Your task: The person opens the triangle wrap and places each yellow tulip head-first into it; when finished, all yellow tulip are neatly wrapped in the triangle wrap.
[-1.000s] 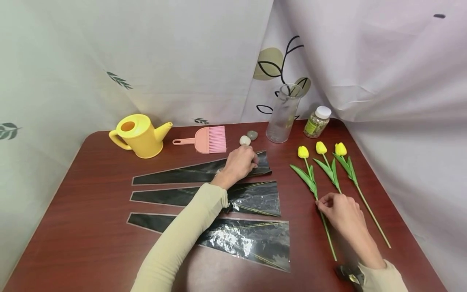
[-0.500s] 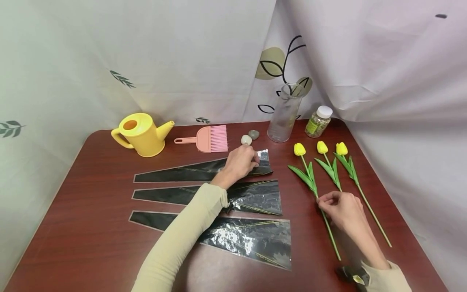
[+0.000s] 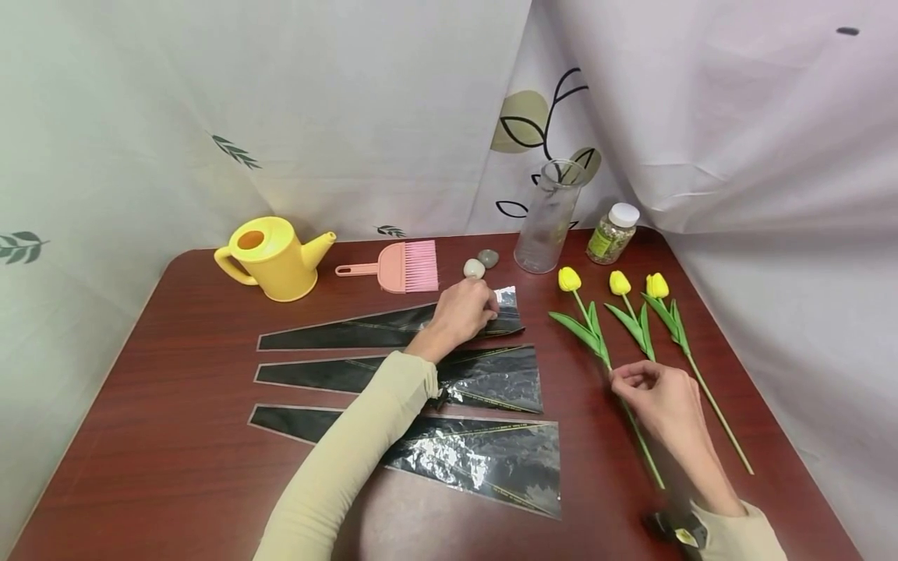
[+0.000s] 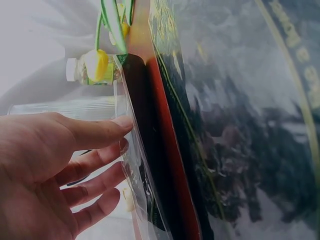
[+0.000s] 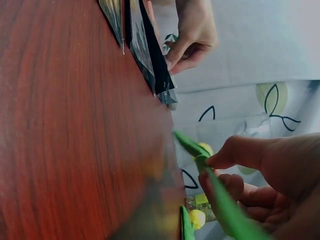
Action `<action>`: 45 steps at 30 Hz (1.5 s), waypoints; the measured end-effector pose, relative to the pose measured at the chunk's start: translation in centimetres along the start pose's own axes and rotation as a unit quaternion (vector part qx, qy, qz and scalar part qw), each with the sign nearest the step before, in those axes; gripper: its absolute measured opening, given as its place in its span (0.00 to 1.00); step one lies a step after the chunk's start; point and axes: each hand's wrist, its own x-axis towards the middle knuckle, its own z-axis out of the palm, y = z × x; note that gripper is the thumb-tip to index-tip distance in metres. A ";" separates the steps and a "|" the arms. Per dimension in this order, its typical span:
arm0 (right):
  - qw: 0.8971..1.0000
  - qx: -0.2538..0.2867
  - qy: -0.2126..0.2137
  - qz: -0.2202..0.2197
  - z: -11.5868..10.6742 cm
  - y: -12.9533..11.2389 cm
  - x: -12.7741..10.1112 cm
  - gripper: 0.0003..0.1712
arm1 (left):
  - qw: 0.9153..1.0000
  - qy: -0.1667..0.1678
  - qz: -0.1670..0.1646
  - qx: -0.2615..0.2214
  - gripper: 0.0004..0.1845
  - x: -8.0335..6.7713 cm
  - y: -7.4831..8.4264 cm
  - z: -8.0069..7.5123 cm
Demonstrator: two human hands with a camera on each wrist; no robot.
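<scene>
My left hand (image 3: 459, 313) pinches the upper edge of the farthest black-and-clear flower sleeve (image 3: 337, 335) near its wide end. In the left wrist view the thumb lies on the film's edge, other fingers behind it. Two more flower sleeves lie nearer me, a middle one (image 3: 501, 378) and a front one (image 3: 484, 463). With thumb and fingertips, my right hand (image 3: 662, 399) holds the stem of the leftmost yellow tulip (image 3: 569, 279). Its green leaf (image 5: 225, 200) shows close up in the right wrist view. Two other tulips, a middle one (image 3: 620, 283) and a right one (image 3: 656, 286), lie beside it.
Along the back stand a yellow watering can (image 3: 273, 261), a clear glass vase (image 3: 543, 234) and a white-capped jar (image 3: 612, 235). A pink brush with dustpan (image 3: 396, 267), a white pebble (image 3: 473, 269) and a grey pebble (image 3: 488, 257) lie between can and vase.
The leftmost tulip has moved up and left at its bloom, its stem end rising and shifting right, with my right hand on it. My left hand keeps its place on the far sleeve.
</scene>
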 end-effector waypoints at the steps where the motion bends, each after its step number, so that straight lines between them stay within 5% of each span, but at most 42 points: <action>1: 1.000 0.001 0.003 0.000 0.0 0.0 0.0 0.03 | 1.000 0.000 -0.001 0.000 0.02 0.0 0.0 0.0; 5: 0.999 0.043 -0.020 0.013 -0.3 -0.1 -0.1 0.04 | 1.000 0.000 -0.001 -0.001 0.02 -0.1 -0.1 0.0; 8: 0.983 0.163 -0.068 0.051 -0.9 -0.1 -0.2 0.09 | 1.000 0.001 0.002 -0.003 0.03 -0.1 -0.1 0.0; 10: 0.951 0.281 -0.094 0.090 -1.3 -0.2 -0.2 0.11 | 1.000 0.001 0.002 -0.004 0.03 -0.2 0.0 -0.1; 13: 0.879 0.445 -0.105 0.132 -1.4 -0.4 0.0 0.07 | 1.000 0.003 0.002 -0.005 0.02 -0.2 0.0 -0.2; 15: 0.834 0.523 -0.102 0.143 -1.3 -0.6 0.3 0.05 | 1.000 0.003 0.003 -0.006 0.02 -0.2 0.0 -0.2; 18: 0.782 0.602 -0.079 0.144 -0.7 -1.3 0.8 0.06 | 1.000 0.005 0.007 -0.008 0.02 -0.3 0.1 -0.3; 23: 0.727 0.665 0.041 0.167 0.7 -2.8 2.8 0.03 | 1.000 0.015 0.011 -0.009 0.03 -0.6 0.2 -0.5; 28: 0.689 0.674 0.176 0.200 2.3 -3.2 5.2 0.07 | 1.000 0.023 0.012 -0.013 0.02 -0.8 0.2 -0.7; 32: 0.677 0.669 0.213 0.218 3.7 -3.0 6.4 0.06 | 0.999 0.025 0.013 -0.020 0.02 -0.8 0.2 -0.8; 36: 0.683 0.661 0.204 0.234 5.4 -3.5 6.9 0.06 | 0.999 0.030 0.013 -0.024 0.02 -0.8 0.2 -0.9; 40: 0.702 0.646 0.164 0.250 7.4 -5.0 6.7 0.08 | 0.999 0.034 0.012 -0.028 0.02 -0.8 0.1 -1.1; 45: 0.743 0.591 0.076 0.307 9.4 -7.3 6.2 0.09 | 0.999 0.036 0.010 -0.027 0.02 -0.8 0.1 -1.2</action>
